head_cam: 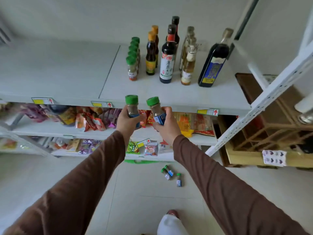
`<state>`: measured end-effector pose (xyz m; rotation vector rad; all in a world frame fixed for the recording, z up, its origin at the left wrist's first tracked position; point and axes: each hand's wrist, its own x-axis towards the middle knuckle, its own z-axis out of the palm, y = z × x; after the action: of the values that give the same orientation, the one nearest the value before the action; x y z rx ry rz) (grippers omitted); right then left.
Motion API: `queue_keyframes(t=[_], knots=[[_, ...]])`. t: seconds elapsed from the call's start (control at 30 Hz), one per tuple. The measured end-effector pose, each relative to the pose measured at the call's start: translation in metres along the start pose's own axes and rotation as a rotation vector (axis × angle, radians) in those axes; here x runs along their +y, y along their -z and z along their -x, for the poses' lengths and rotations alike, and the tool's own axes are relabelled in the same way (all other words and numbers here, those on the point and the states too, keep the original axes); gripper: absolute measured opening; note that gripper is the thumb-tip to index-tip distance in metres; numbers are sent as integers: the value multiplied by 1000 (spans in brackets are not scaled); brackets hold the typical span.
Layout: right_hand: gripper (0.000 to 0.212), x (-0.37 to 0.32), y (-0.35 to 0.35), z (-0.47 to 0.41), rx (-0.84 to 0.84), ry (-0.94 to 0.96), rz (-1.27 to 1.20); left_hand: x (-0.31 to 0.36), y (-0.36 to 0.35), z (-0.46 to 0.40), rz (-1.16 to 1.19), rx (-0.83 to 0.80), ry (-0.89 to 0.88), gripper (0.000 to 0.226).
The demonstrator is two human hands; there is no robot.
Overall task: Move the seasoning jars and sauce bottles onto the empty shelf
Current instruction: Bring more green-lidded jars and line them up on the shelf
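Below, three seasoning jars (170, 174) lie flat on the floor (67, 175). The left hand (127, 122) curls around an upright jar (132, 106); the right hand (166, 124) grips a jar tilted leftward (156, 110). Beyond, sauce bottles (166, 61) stand on the top shelf (59, 73).

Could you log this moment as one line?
left hand: grips green-capped seasoning jar | right hand: grips second green-capped jar | white top shelf: ahead

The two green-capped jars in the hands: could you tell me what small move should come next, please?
Probably lift both jars onto the top shelf, left of the jar row. The left hand and right hand hold them just below its front edge.
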<state>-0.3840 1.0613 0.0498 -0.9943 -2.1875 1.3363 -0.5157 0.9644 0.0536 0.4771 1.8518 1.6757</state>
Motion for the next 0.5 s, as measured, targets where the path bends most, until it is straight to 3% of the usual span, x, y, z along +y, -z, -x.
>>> queue_keyframes(t=[0.17, 0.3, 0.5], knots=[[50, -39, -10, -39, 9, -9, -105, 35, 20, -48, 94, -15, 8, 29], [34, -60, -25, -83, -18, 11, -227, 57, 30, -99, 235, -27, 40, 22], [27, -91, -55, -147, -55, -13, -379, 80, 50, -179, 239, -55, -2, 16]])
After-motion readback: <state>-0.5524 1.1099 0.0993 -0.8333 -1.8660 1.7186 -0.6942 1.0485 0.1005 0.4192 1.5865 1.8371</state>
